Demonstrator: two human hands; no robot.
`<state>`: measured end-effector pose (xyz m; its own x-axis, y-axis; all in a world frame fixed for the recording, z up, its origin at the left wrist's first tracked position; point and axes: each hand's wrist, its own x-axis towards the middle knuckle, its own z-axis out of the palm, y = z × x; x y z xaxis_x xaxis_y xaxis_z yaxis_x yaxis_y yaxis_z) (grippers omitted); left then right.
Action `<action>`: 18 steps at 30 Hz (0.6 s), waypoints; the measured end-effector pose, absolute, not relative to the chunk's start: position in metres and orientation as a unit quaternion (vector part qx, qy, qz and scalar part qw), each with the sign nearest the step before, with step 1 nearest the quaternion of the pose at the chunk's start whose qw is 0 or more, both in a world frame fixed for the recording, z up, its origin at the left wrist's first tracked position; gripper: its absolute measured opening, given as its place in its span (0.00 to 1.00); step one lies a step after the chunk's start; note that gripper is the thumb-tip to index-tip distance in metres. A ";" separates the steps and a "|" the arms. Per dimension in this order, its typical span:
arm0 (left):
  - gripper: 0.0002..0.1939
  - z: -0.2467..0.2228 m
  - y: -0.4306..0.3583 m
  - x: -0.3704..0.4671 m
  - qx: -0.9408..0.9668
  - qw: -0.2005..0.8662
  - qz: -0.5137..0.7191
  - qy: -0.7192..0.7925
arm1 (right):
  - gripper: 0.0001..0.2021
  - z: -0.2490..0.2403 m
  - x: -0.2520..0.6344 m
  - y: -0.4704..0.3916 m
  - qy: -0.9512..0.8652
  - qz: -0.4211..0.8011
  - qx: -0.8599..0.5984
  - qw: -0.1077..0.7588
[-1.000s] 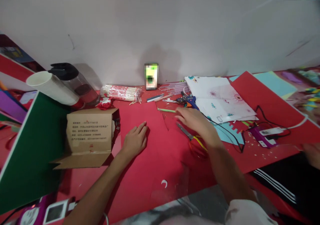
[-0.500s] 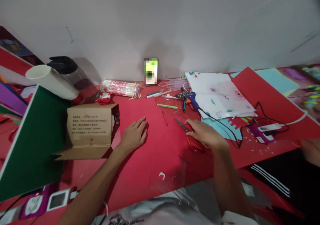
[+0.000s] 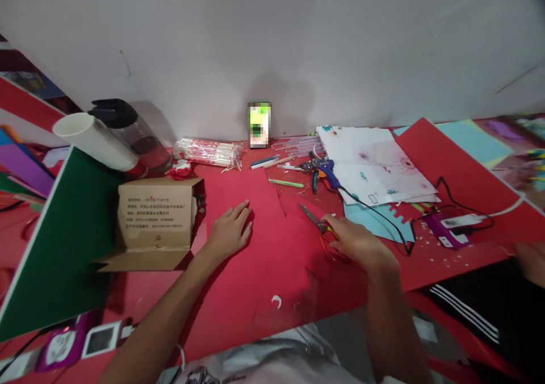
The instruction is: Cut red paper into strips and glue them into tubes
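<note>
My left hand point(image 3: 231, 230) lies on a sheet of red paper point(image 3: 255, 276), palm down with its fingers stretched forward. At the sheet's right side, my right hand point(image 3: 355, 239) is closed around the handles of a pair of scissors point(image 3: 314, 218). The metal blades point forward and left, close over the red paper; whether they touch it I cannot tell. Part of the yellow-orange handles is hidden under the fingers. A small white curved scrap point(image 3: 276, 301) lies near the table's front edge.
Left stand an opened cardboard box point(image 3: 155, 216), a green board point(image 3: 63, 253), a paper cup point(image 3: 96, 142) and a bottle point(image 3: 142, 137). Behind lie wrapped sticks point(image 3: 208, 151), a phone point(image 3: 259, 125) and a green pen point(image 3: 286, 183). A corded blue glue gun point(image 3: 327, 171) lies right, near another person's hand point(image 3: 530, 262).
My right hand has shifted slightly right, and the scissors with it, showing more of the handles. My left hand stays in place on the red paper.
</note>
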<state>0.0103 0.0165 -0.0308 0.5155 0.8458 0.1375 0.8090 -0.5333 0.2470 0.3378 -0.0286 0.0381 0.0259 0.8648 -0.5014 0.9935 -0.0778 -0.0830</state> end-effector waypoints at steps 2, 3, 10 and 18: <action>0.19 -0.031 0.016 0.010 0.868 0.072 0.125 0.475 | 0.26 0.037 0.335 -0.029 0.644 -0.218 0.713 0.170; 0.19 -0.031 0.016 0.010 0.869 0.069 0.125 0.474 | 0.26 0.037 0.334 -0.030 0.640 -0.219 0.715 0.177; 0.18 -0.031 0.016 0.010 0.869 0.070 0.129 0.473 | 0.18 0.056 0.331 -0.035 0.683 -0.208 0.698 0.054; 0.17 -0.031 0.016 0.009 0.871 0.080 0.144 0.463 | 0.16 0.042 0.287 0.008 0.627 -0.430 0.567 -0.318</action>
<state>0.0090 0.0165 -0.0312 0.5290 0.8302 0.1760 0.7840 -0.5575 0.2731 0.2865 0.0078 0.0420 -0.1543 0.9839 -0.0898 0.4381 -0.0133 -0.8988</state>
